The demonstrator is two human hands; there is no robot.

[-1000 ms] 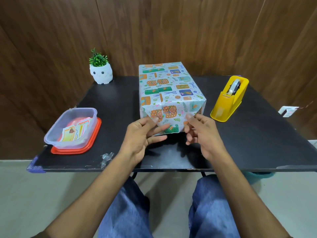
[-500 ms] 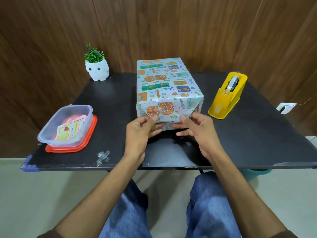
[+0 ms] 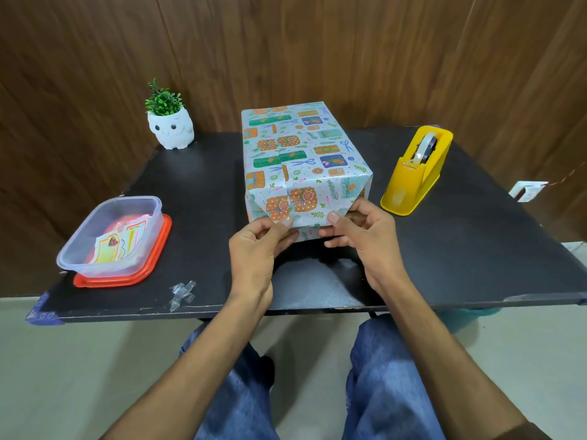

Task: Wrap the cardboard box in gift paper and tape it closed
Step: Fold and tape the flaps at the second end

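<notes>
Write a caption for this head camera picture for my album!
Left hand and right hand pinch the paper flap on the wrapped box, tape dispenser standing ready beside it.

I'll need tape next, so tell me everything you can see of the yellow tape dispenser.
The yellow tape dispenser looks like glossy plastic, a wedge-shaped body standing upright on the black table, right of the wrapped box and apart from it. A roll of clear tape sits in its top. Nothing else touches it.
</notes>
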